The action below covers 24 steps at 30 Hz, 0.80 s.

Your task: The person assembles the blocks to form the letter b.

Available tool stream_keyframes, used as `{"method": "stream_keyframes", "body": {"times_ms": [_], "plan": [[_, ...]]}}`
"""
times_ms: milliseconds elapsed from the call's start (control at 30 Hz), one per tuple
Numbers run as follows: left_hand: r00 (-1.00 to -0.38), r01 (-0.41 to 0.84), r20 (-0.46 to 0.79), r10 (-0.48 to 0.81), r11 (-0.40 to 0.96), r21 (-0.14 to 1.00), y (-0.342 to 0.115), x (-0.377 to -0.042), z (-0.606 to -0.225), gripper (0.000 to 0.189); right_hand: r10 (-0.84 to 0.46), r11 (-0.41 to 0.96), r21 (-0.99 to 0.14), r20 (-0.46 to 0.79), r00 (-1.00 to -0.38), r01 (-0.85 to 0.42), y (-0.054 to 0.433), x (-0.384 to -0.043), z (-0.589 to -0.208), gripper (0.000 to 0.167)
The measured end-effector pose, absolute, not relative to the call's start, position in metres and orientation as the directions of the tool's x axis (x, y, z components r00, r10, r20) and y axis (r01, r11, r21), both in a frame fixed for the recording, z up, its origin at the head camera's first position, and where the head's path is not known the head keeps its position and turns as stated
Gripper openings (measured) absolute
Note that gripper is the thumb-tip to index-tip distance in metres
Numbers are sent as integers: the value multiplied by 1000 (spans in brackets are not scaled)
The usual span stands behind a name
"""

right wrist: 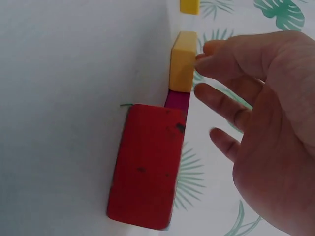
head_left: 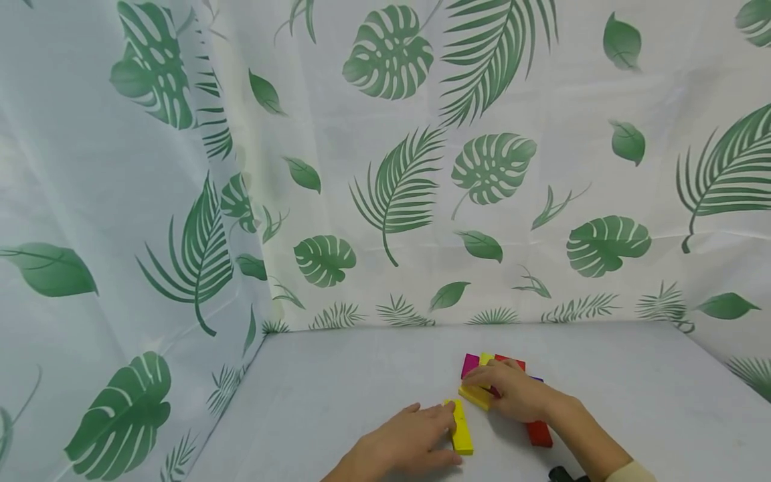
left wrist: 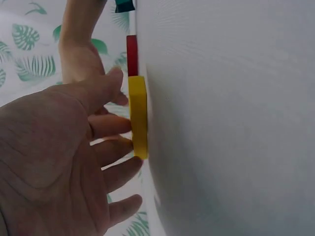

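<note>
My left hand (head_left: 409,438) lies beside a bright yellow block (head_left: 461,432), its index finger over the far end and its thumb by the near end. In the left wrist view, relaxed fingertips meet the side of that block (left wrist: 139,118). My right hand (head_left: 515,391) reaches over a cluster of coloured blocks, fingertips at a yellow-orange block (head_left: 473,396). The right wrist view has the thumb and fingers loosely bent, right at the edge of this block (right wrist: 182,64). A magenta block (head_left: 469,365) and another yellow block (head_left: 485,359) sit just behind it.
A red block (head_left: 518,365) lies at the cluster's back, with a blue piece (head_left: 537,379) partly hidden by the hand. Another red block (head_left: 539,435) is under the right wrist. A black object (head_left: 560,474) shows at the front edge. Leaf-patterned curtains (head_left: 409,281) border the white table (head_left: 337,375).
</note>
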State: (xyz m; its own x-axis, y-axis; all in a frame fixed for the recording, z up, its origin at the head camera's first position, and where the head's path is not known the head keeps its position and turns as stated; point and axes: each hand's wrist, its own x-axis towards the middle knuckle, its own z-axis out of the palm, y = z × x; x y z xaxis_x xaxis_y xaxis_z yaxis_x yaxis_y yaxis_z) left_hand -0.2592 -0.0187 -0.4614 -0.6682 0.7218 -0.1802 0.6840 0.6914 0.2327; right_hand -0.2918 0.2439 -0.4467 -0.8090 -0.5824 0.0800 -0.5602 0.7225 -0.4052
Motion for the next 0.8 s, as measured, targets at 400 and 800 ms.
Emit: {"method": "stream_keyframes", "body": {"times_ms": [400,800], "plan": [[-690,688,-139,711,703,181,-27,-257,-458,71,-618,709,-386,61,-783,-590,243,-294,-446,32],[-684,674,-174,708,705,220,-26,-257,-460,57,-583,733,-383,71,-809,-562,233,-296,-450,31]]}}
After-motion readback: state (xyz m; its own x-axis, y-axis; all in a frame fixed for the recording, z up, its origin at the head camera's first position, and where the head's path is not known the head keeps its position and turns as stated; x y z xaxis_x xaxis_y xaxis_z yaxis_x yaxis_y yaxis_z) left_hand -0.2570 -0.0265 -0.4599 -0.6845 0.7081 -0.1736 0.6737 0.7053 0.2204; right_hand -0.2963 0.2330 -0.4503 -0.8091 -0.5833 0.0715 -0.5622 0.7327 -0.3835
